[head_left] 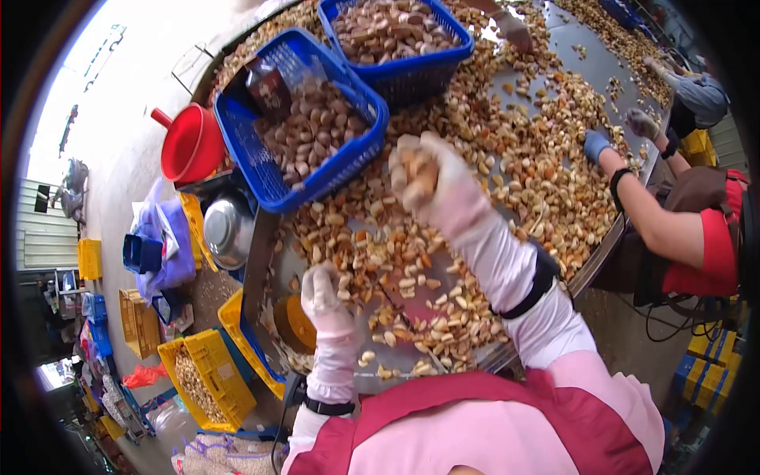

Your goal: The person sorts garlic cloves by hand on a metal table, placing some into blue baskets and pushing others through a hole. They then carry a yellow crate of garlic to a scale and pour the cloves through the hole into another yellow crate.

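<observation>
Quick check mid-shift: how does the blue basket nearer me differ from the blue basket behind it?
The nearer basket holds a dark packet beside its pieces; the farther basket shows only pieces.
The nearer basket has bare lattice showing at one end, while pieces cover the farther basket's visible inside.
Both are blue and open-topped.

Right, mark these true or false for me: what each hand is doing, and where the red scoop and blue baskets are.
1. The right hand holds several pieces above the table. True.
2. The left hand reaches into a basket. False: it is over the table's near part, beside a round yellow opening.
3. The nearer blue basket and farther blue basket both hold pieces. True.
4. The red scoop lies inside the nearer blue basket. False: it is outside, to its left.
</observation>
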A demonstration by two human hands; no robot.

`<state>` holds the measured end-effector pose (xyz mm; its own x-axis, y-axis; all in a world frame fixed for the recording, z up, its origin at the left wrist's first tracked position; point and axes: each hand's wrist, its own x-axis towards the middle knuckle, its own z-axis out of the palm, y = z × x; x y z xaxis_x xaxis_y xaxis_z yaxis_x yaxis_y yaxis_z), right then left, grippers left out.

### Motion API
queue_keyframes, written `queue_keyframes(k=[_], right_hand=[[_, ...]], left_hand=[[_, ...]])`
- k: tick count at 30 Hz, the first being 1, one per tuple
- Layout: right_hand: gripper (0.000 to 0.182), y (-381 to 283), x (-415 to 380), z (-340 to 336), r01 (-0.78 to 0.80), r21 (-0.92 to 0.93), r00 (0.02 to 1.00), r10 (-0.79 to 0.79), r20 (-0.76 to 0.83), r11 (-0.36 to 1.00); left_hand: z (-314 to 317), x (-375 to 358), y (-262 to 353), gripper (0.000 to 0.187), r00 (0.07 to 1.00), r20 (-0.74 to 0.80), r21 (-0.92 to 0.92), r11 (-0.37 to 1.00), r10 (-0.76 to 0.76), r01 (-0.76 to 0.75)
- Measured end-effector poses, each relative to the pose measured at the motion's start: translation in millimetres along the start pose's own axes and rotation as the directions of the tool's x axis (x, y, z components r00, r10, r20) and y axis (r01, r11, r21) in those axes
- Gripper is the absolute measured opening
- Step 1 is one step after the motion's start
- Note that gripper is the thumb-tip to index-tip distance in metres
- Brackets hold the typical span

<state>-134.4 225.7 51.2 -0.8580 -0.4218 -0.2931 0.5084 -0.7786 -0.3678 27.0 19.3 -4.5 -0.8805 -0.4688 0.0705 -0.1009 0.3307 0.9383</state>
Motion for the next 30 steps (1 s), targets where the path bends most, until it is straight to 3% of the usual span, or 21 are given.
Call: queue_keyframes(k=[2, 3, 4, 6, 8, 10, 12, 13, 14, 15, 18, 19, 21, 22, 24, 25, 26, 27, 28, 29, 30], right_hand=[[0.035, -46.1, 35.4, 62.2, 0.176, -0.097, 0.948, -0.196, -0.252, 0.980], [0.044, -59.5, 69.8, 65.2, 0.269, 0.012, 0.949, -0.263, -0.174, 0.963], [0.047, -73.5, 79.3, 78.7, 0.289, -0.133, 0.944, -0.305, -0.125, 0.948], [0.049, -88.6, 105.2, 77.5, 0.300, 0.147, 0.954, -0.299, -0.031, 0.943], [0.058, -84.4, 86.9, 79.8, 0.373, 0.051, 0.926, -0.369, -0.076, 0.926], [0.058, -84.0, 88.4, 23.2, 0.286, 0.041, 0.951, -0.289, 0.112, 0.957], [0.051, -39.6, 31.5, 36.9, 0.432, -0.320, 0.892, -0.452, 0.014, 0.843], [0.049, -17.2, 6.6, 20.5, 0.374, -0.704, 0.901, -0.415, 0.123, 0.604], [0.047, -4.8, -13.7, 26.2, 0.164, -0.600, 0.958, -0.272, -0.094, 0.783], [0.044, 14.1, -28.5, 3.0, 0.037, -0.622, 0.982, -0.146, -0.124, 0.782], [0.038, 67.1, -77.3, -39.9, -0.243, -0.619, 0.964, 0.116, -0.238, 0.747], [0.039, 80.7, -96.1, -48.9, -0.246, -0.678, 0.968, 0.149, -0.200, 0.693], [0.039, 103.4, -127.6, -69.0, -0.276, -0.830, 0.950, 0.268, -0.160, 0.484], [0.037, 110.9, -145.7, -71.8, -0.333, -0.789, 0.932, 0.308, -0.191, 0.517], [0.037, 105.6, -161.6, -62.9, -0.386, -0.830, 0.904, 0.342, -0.255, 0.402], [0.036, 102.8, -162.2, -61.6, -0.378, -0.805, 0.921, 0.272, -0.278, 0.457], [0.034, 101.0, -166.3, -62.0, -0.374, -0.775, 0.927, 0.212, -0.308, 0.509], [0.036, 103.4, -167.0, -87.2, -0.150, -0.800, 0.984, 0.010, -0.177, 0.581], [0.033, 84.6, -166.7, -83.1, -0.236, -0.758, 0.958, 0.012, -0.288, 0.608], [0.028, 68.4, -164.2, -81.2, -0.172, -0.843, 0.958, -0.111, -0.263, 0.509], [0.025, 51.7, -161.0, -100.5, 0.064, -0.975, 0.930, -0.343, 0.135, -0.211]], left_hand=[[-13.3, 0.4, -22.2, 0.005, 0.923, -0.002, -0.333, 0.870, -0.386, 0.363], [-14.1, -0.8, -24.5, 0.005, 0.924, -0.001, -0.329, 0.873, -0.382, 0.360], [-16.1, -4.5, -27.1, 0.008, 0.930, -0.013, -0.326, 0.881, -0.366, 0.343], [-21.5, -10.5, -29.7, 0.011, 0.929, -0.028, -0.318, 0.885, -0.368, 0.341], [-31.5, -12.0, -33.8, 0.014, 0.913, 0.031, -0.342, 0.854, -0.407, 0.393], [-33.6, -18.8, -39.2, 0.008, 0.950, -0.028, -0.191, 0.935, -0.310, 0.300], [-41.7, -31.2, -59.6, 0.010, 0.925, 0.144, -0.056, 0.931, -0.351, 0.361], [-42.9, -35.6, -59.5, 0.010, 0.930, 0.208, 0.128, 0.951, -0.303, 0.281], [-40.5, -36.5, -53.9, 0.011, 0.923, 0.286, 0.298, 0.939, -0.258, 0.170], [-38.3, -34.4, -38.2, 0.016, 0.932, 0.334, 0.568, 0.819, -0.142, -0.079], [-24.6, -37.9, -38.3, 0.019, 0.893, 0.437, 0.734, 0.616, -0.104, -0.287], [-24.8, -41.5, -39.4, 0.019, 0.891, 0.442, 0.732, 0.617, -0.104, -0.291], [-19.5, -48.1, -45.9, 0.017, 0.871, 0.469, 0.842, 0.370, -0.144, -0.392], [-17.5, -49.4, -48.7, 0.014, 0.864, 0.463, 0.860, 0.336, -0.199, -0.384], [-18.8, -46.4, -32.1, 0.014, 0.861, 0.491, 0.641, 0.723, -0.129, -0.258], [-6.4, -49.1, -24.7, 0.012, 0.828, 0.561, 0.404, 0.868, 0.012, -0.287], [12.4, -56.5, 13.8, 0.021, 0.763, 0.644, 0.258, 0.955, -0.056, -0.147], [25.8, -63.5, 42.2, 0.027, 0.749, 0.662, 0.177, 0.973, -0.008, -0.146], [36.4, -64.1, 57.3, 0.033, 0.740, 0.671, 0.094, 0.985, 0.046, -0.146], [47.7, -60.7, 45.5, 0.037, 0.756, 0.626, 0.140, 0.926, 0.192, -0.351], [59.8, -56.1, 30.2, 0.042, 0.737, 0.584, 0.199, 0.820, 0.340, -0.536]])
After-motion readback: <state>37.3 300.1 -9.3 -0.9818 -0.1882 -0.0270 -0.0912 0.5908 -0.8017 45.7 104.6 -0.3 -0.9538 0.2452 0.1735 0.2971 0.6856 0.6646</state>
